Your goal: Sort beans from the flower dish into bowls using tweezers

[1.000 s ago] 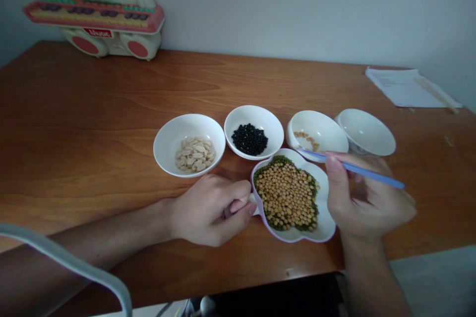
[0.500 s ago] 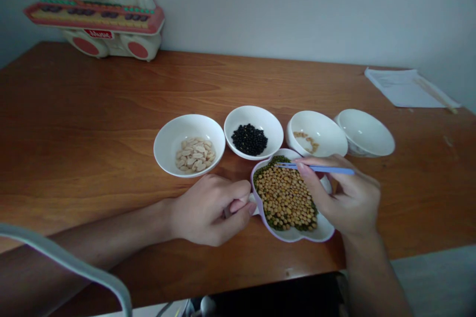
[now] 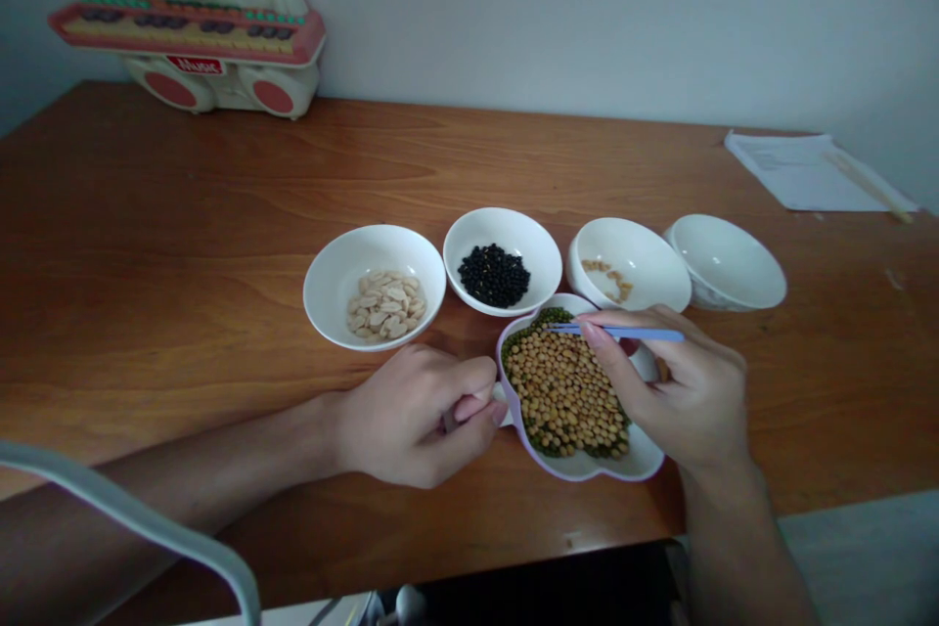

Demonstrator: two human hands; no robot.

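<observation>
My left hand (image 3: 425,416) is closed on the short handle of a scalloped, lilac-rimmed dish (image 3: 646,458). The dish holds yellow-brown beans (image 3: 568,386) with small green beans (image 3: 552,316) around their edge. Blue tweezers (image 3: 638,333) are pinched in my right hand (image 3: 686,386), their tips over the beans at the dish's upper left. Behind the dish is a row of white bowls: one with flat pale seeds (image 3: 386,303), one with black beans (image 3: 494,276), one with a few yellowish pieces (image 3: 620,289), and one with nothing visible inside (image 3: 726,264).
On the wooden table (image 3: 183,245), a pink and white toy keyboard (image 3: 198,34) stands at the back left. Papers (image 3: 807,171) with chopsticks (image 3: 872,186) on them lie at the back right. A grey curved bar (image 3: 147,518) crosses the lower left.
My right hand and the tweezers have shifted very slightly left relative to the dish. My left hand keeps its hold on the handle.
</observation>
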